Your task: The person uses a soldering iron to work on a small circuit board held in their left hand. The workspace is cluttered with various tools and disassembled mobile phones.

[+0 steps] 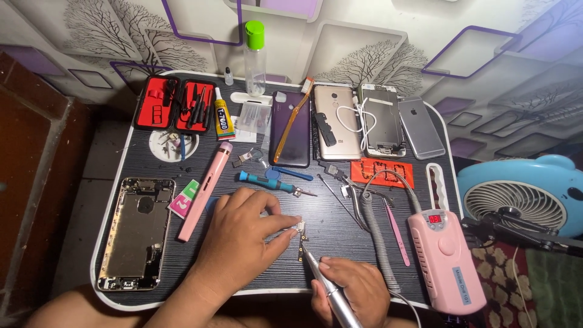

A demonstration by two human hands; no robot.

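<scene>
A small gold-and-black phone part lies on the dark counter just below the middle of the frame, pinned there by the fingertips of the left hand, which lies flat with its fingers stretched toward the right. From the lower edge of the frame the right hand is closed around a silver pen-shaped rotary tool, whose fine tip meets the part at its lower end. A ribbed grey cable loops up from that tool to a pink control box with a small red display at the lower right.

Above the left hand rest a blue-handled screwdriver and a long pink pen-like tool, lying on a slant. A stripped metal phone frame sits at the lower left of the counter. Right of centre lie metal tweezers, pink tweezers and an orange tray.

Along the far edge, from left to right: an open red-lined tool case, a tube of glue, a clear bottle with a green cap, a dark purple phone with an orange toothbrush across it, a gold phone back, an opened phone and a silver phone. A light blue fan stands off the counter at the right.
</scene>
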